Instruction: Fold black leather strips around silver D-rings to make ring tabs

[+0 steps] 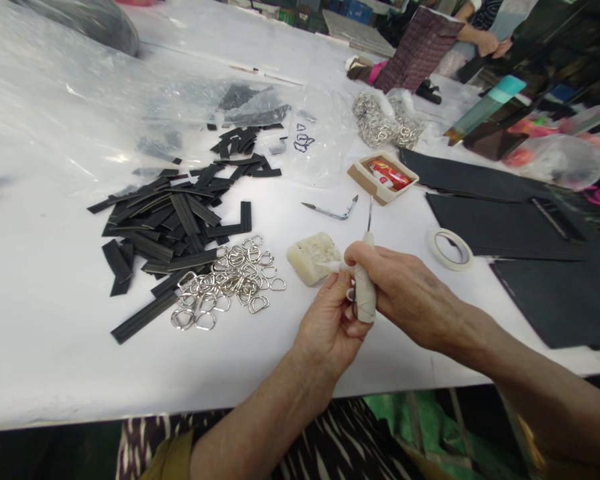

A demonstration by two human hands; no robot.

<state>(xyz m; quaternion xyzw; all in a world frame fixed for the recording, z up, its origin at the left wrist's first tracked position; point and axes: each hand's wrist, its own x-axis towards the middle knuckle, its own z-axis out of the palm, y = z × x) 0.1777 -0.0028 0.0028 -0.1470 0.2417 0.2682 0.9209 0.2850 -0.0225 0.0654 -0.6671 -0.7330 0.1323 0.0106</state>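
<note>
My right hand [400,287] is closed round the pale, taped handle of an awl [365,293], whose thin metal shaft points away from me. Close against it, my left hand [330,327] is pinched, with a small pale piece and a bit of metal showing at its fingers; I cannot make out what it holds. A yellowish wax-like block [313,259] lies just beyond my left fingertips. To the left is a heap of silver D-rings [235,273] beside a pile of black strips [175,220].
Beyond the block lie a bent pointed metal tool [330,212] and a small box [380,179]. A tape roll [450,249] sits by black sheets [500,227] on the right. Bagged rings [387,120] and clear plastic [105,100] are farther back. Another person's hands [493,45] show top right.
</note>
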